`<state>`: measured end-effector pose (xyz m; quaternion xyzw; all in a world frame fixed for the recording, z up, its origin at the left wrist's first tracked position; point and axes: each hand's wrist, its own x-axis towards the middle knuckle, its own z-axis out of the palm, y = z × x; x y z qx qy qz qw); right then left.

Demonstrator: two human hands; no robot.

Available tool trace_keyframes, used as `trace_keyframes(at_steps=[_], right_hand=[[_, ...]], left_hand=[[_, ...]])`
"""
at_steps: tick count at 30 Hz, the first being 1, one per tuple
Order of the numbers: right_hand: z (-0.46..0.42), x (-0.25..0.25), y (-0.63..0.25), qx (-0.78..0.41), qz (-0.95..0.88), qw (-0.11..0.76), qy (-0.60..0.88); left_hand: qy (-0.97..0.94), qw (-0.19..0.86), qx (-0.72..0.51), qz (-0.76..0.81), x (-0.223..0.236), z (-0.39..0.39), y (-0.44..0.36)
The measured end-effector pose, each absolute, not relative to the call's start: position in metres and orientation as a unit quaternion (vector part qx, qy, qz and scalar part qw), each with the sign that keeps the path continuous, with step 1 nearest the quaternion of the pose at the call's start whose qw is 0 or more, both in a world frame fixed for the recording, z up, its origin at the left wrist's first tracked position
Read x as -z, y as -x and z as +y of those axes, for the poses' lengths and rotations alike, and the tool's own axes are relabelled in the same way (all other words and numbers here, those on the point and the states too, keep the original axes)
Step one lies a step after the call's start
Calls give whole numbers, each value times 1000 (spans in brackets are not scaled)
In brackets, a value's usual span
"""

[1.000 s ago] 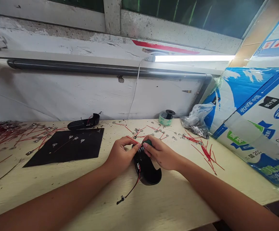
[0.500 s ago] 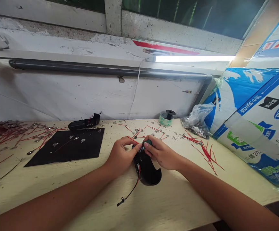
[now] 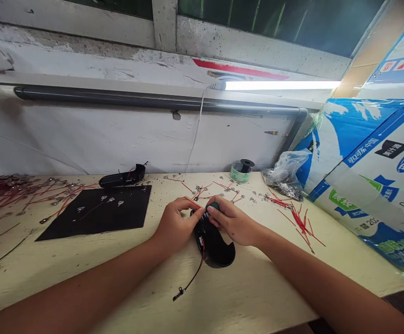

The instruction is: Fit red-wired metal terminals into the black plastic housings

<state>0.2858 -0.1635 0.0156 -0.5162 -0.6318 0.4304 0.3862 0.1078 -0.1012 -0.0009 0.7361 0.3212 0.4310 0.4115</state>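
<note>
Two hands, left hand (image 3: 177, 223) and right hand (image 3: 231, 221), pinched close together over a black plastic casing (image 3: 218, 249) near the middle of the bench (image 3: 257, 297).

Both hands narrow: left fingertips closed on the casing's far end, right hand gripping a green-topped item (image 3: 214, 205), mostly hidden, against that same end. Casing lying flat, a thin red-and-black wire (image 3: 195, 273) running from it toward the bench's front edge, ending in a small metal terminal (image 3: 178, 293). Short red wires (image 3: 301, 226) scattered right of the hands. Toward the left, a black mat (image 3: 94, 214) bearing metal terminals; just behind it, a second black casing (image 3: 121, 176). Along the rear edge, a tape roll (image 3: 241, 170) and a plastic bag of metal pieces (image 3: 283, 178). Printed cartons (image 3: 369, 176) stacked past the right edge.
</note>
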Motion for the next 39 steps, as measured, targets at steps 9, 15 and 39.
trace_keyframes(at_steps=[9,15,39], right_hand=[[-163,-15,-286,-407,-641,382,527],[-165,-17,-282,-398,-634,386,539],[-164,-16,-274,-354,-622,432,549]], left_hand=[[-742,399,-433,321,-1,-102,-108],[-740,397,-437,321,0,-103,-107],[-730,418,-439,317,1,-101,-109]])
